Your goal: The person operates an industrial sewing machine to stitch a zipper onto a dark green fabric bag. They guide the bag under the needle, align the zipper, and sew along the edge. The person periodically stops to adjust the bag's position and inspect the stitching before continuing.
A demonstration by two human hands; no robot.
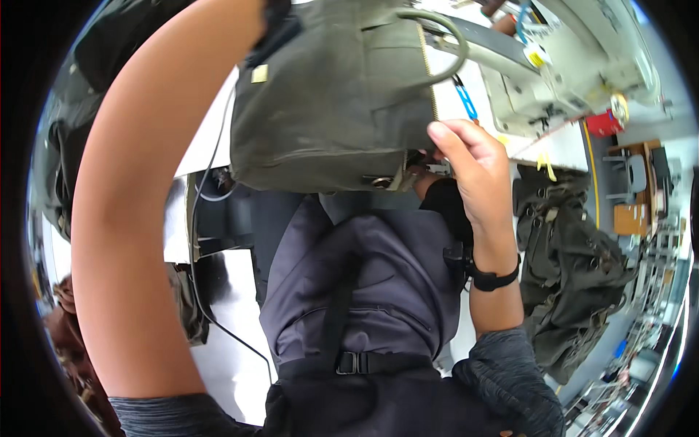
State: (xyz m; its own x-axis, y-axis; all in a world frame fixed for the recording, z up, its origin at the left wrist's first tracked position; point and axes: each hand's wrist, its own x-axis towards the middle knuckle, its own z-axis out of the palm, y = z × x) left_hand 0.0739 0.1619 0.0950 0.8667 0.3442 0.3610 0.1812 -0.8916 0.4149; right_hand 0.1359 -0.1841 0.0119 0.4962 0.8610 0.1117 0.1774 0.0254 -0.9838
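An olive-green fabric bag (320,109) with a rounded carry handle (460,47) and a brass-toned zipper (425,62) along its right side lies on the white table, its near end over the front edge. My right hand (477,153) is at the zipper side, thumb and fingers closed on the bag's edge; the fingertips are partly hidden. My left arm arches up along the bag's left side to a dark wristband (280,29). The left hand itself is beyond the top of the picture. A small pale tag (260,73) shows on the bag's left part.
A pale sewing machine (561,80) stands at the back right. Blue-handled thread snips (464,98) lie beside the bag. More dark green bags (568,269) hang or are piled at the right. A black cable (194,240) runs down at the left.
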